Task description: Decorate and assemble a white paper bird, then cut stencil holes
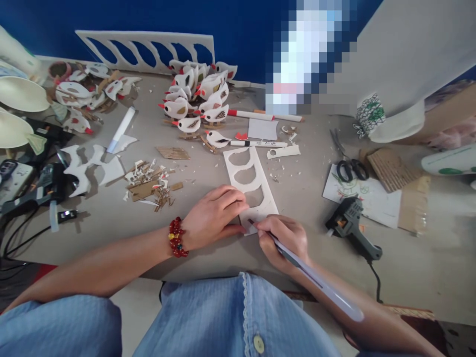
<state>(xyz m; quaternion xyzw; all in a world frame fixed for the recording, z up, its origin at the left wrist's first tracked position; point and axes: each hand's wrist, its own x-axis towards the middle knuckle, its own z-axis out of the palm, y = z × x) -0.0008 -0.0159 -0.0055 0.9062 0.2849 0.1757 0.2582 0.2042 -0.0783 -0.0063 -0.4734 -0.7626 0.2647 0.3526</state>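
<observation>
A white foam board strip [273,198] with several rounded cut-outs lies on the table in front of me. My left hand [213,215] holds down its lower left edge, thumb and bent fingers against the board. Pinched in my right hand [284,240] is a slim craft knife [320,282] with a pale translucent handle. Its dark tip meets the uncut lower end of the strip, just right of my left thumb. Beyond the strip's top end lie a black-and-white acrylic marker [258,144] and a small white bird figure [218,139] with a red beak.
Many white birds [186,106] cluster at the back, before a cut-out panel [148,49]. Cardboard and foam scraps [150,186] lie left. Black scissors [349,166], a glue gun [349,223] with its cord and corrugated cardboard [392,163] are on the right. Another glue gun [40,186] is far left.
</observation>
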